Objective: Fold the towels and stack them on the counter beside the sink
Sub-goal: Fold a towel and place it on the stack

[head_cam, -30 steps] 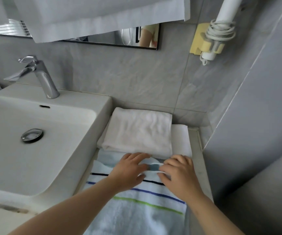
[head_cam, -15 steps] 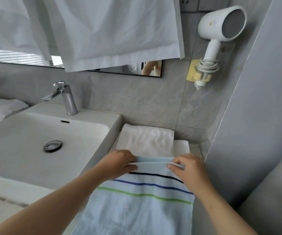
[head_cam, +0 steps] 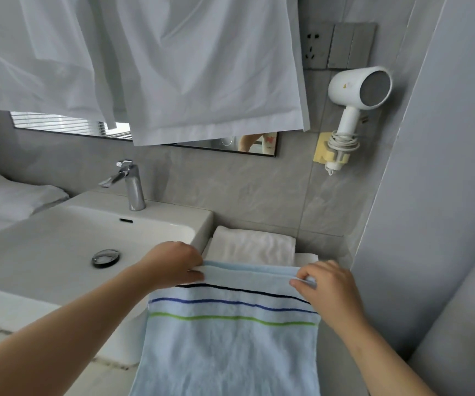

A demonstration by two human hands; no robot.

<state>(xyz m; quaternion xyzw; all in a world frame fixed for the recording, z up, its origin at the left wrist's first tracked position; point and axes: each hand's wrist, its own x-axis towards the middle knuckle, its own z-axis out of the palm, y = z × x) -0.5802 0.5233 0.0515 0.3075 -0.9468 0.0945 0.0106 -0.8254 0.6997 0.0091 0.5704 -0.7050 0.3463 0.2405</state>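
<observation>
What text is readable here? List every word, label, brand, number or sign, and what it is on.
No text reads clearly.
Hair dryer: small orange logo mark, too small to read.
Wall socket panel: tiny marks, too blurred to read.
Mirror: reddish print on a reflected item, blurred.
Striped towel: no text.

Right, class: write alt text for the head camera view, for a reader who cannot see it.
The person's left hand and right hand each pinch a top corner of a light blue striped towel hanging below them. Behind it, folded white towels lie beside a white sink; a hair dryer hangs on the wall.
</observation>
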